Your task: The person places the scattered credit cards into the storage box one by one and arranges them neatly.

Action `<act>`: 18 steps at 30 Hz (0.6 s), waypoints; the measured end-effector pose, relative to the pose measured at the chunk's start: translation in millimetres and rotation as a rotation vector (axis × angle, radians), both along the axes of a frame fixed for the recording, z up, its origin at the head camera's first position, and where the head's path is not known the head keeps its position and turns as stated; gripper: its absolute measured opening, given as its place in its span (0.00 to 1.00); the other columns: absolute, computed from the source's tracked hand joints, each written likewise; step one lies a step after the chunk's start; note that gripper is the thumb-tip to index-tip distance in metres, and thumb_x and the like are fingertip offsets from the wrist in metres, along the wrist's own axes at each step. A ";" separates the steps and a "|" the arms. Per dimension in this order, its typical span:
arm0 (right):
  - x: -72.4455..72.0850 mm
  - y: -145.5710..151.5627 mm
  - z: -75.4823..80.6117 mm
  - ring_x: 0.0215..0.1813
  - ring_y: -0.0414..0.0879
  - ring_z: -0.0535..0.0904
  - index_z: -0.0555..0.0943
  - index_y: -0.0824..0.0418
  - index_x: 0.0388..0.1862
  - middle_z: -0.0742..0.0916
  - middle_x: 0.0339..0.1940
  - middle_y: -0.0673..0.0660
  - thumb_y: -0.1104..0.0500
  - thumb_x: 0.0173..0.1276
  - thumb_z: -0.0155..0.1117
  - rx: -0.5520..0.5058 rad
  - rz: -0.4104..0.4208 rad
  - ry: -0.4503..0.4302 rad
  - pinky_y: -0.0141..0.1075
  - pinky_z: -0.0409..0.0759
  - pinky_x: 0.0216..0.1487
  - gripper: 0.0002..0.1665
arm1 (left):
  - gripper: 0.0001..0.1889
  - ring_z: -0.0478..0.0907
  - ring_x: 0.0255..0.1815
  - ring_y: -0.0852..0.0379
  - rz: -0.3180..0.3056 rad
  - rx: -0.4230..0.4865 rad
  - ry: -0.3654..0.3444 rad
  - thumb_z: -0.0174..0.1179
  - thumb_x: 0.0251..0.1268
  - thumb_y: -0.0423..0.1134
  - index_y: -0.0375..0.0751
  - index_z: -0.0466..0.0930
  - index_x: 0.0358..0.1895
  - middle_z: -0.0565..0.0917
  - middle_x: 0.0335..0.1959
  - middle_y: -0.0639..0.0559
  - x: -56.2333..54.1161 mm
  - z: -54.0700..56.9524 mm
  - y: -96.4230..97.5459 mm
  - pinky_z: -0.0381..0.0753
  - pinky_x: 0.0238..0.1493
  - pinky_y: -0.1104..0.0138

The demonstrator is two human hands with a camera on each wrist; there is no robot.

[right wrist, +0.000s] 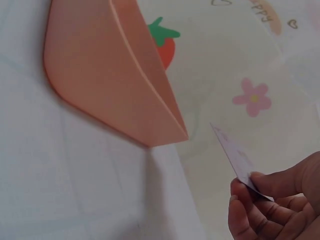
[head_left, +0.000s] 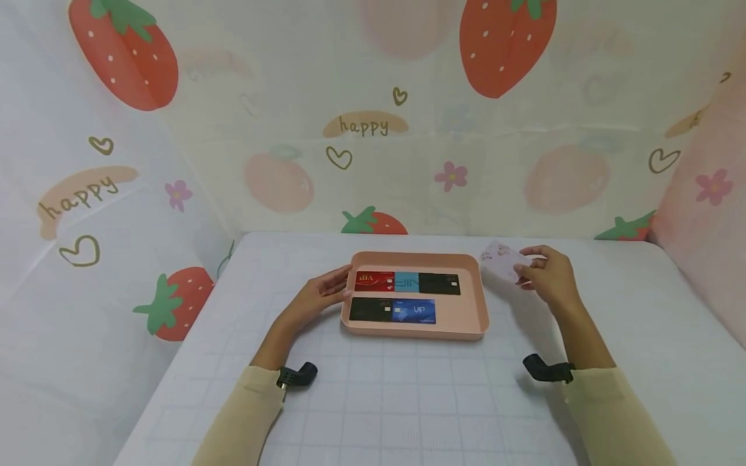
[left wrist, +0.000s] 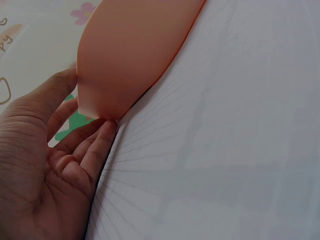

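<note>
A pink tray (head_left: 478, 304) lies on the table with several cards in two rows. Its back row holds a red card (head_left: 375, 281), a light blue card (head_left: 406, 282) and a black card (head_left: 440, 284). In front lie another black card (head_left: 371, 309) and a dark blue card (head_left: 414, 311). My left hand (head_left: 318, 292) touches the tray's left wall with extended fingers; the left wrist view shows the fingertips against the tray's outside (left wrist: 130, 55). Beyond the tray's right side, my right hand (head_left: 546, 275) pinches a pale pink card (head_left: 502, 260) between thumb and fingers, raised and tilted.
A white cloth with a faint grid covers the table (head_left: 373, 401). Behind it hangs a curtain (head_left: 373, 181) printed with strawberries, flowers and hearts. Another curtain (head_left: 64, 310) hangs along the left side. Black wrist devices (head_left: 298, 374) sit on both forearms.
</note>
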State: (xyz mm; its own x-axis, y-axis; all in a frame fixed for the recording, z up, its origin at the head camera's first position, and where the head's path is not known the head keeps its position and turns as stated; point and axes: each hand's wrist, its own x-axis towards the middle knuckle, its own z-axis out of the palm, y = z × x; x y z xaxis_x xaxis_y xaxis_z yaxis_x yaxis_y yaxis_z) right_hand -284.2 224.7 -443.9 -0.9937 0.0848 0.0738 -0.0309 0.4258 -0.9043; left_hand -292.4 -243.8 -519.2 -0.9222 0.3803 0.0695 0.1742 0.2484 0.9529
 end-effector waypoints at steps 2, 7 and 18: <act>1.3 -2.0 3.1 0.28 0.49 0.88 0.73 0.75 0.64 0.85 0.25 0.57 0.69 0.70 0.64 0.004 0.006 0.010 0.32 0.87 0.30 0.25 | 0.34 0.67 0.75 0.48 -0.001 0.006 0.002 0.65 0.72 0.39 0.48 0.63 0.78 0.66 0.77 0.48 -0.3 -0.5 0.4 0.70 0.70 0.59; 4.3 -8.3 9.2 0.27 0.45 0.86 0.74 0.75 0.62 0.85 0.32 0.63 0.69 0.70 0.64 0.034 0.031 0.020 0.33 0.87 0.30 0.23 | 0.34 0.66 0.75 0.48 -0.002 0.012 -0.001 0.65 0.72 0.39 0.47 0.63 0.78 0.66 0.77 0.48 -1.1 -1.9 1.2 0.69 0.70 0.60; 5.3 -18.6 8.7 0.32 0.48 0.86 0.76 0.73 0.61 0.86 0.40 0.68 0.67 0.74 0.59 0.090 0.083 -0.041 0.32 0.87 0.32 0.19 | 0.35 0.67 0.75 0.48 0.000 -0.001 -0.003 0.65 0.72 0.41 0.47 0.63 0.79 0.66 0.78 0.48 1.4 1.4 0.2 0.70 0.70 0.60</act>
